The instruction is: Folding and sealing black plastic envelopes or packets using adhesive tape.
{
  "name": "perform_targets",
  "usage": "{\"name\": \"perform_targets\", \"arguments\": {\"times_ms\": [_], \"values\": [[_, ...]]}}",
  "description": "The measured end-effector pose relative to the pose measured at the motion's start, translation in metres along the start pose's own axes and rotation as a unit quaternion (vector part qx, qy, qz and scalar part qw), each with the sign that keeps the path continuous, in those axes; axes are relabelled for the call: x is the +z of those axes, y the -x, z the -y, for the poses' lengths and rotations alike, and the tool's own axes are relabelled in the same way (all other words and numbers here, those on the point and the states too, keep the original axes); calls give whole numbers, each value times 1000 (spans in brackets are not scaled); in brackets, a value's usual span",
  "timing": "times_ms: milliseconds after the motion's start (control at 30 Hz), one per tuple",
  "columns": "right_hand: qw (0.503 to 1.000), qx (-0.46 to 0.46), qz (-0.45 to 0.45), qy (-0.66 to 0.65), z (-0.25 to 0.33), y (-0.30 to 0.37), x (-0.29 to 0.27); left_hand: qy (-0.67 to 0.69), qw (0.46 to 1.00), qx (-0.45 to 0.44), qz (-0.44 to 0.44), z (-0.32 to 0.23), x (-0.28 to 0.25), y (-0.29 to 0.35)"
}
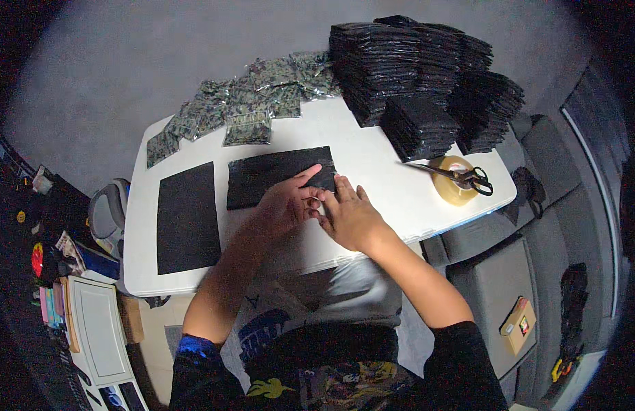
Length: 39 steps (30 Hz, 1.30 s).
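Nearest, two black sleeves frame bare forearms that reach over the near edge of a white table (pixel 386 205) with rounded corners. The left hand (pixel 284 207) lies over the near right part of a flat black packet (pixel 259 179), index finger stretched across it and the other fingers loosely bent; the right hand (pixel 355 218) is half open at the packet's right end, fingers lightly curved. Whether either pinches the packet, I cannot tell. Left of it on the tabletop lies a black rectangular sheet (pixel 188 219). To the right, scissors (pixel 462 177) rest across a roll of amber tape (pixel 453 195). Along the far edge, clear-wrapped camouflage packets (pixel 247 128) spread in an overlapping row, and beside them rise tall stacks of glossy black packets (pixel 417 75). Around the table, a grey sofa (pixel 482 281) on the right bears a small tan box (pixel 518 325); on the left stand a white cabinet (pixel 98 329) and a grey chair (pixel 110 212). Beyond stretches a plain grey expanse (pixel 194 48), dimming toward the rim.
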State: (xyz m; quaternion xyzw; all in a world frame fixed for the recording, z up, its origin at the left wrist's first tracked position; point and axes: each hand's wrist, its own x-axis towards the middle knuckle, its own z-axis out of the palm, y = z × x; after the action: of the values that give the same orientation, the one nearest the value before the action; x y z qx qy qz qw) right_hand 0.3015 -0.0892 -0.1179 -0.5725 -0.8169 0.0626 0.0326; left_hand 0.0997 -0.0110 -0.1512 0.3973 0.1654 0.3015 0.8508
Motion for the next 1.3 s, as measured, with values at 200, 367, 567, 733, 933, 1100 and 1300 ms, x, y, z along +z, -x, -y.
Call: {"name": "perform_targets", "arguments": {"times_ms": [200,367,567,733,933,1100,1300], "values": [[1000,-7,-12,-9,-1,1,2,-36,999,-7,-7,4,-8,-6],[999,-5,-38,-6,-3,1,8,16,997,-47,-52,-1,-1,-7],[999,-4,-33,1,-2,1,7,74,995,-55,-34,0,-5,-5],[999,-16,-43,-18,-2,2,2,44,994,-71,-64,2,-8,-7],[996,-8,-23,-88,-4,4,-8,9,991,-85,-100,-1,1,-6],[990,-5,-49,-132,-4,5,-6,-23,997,-44,-57,5,-7,-5],[991,-28,-86,-95,-15,-2,7,73,992,-77,-64,7,-17,-8]]}}
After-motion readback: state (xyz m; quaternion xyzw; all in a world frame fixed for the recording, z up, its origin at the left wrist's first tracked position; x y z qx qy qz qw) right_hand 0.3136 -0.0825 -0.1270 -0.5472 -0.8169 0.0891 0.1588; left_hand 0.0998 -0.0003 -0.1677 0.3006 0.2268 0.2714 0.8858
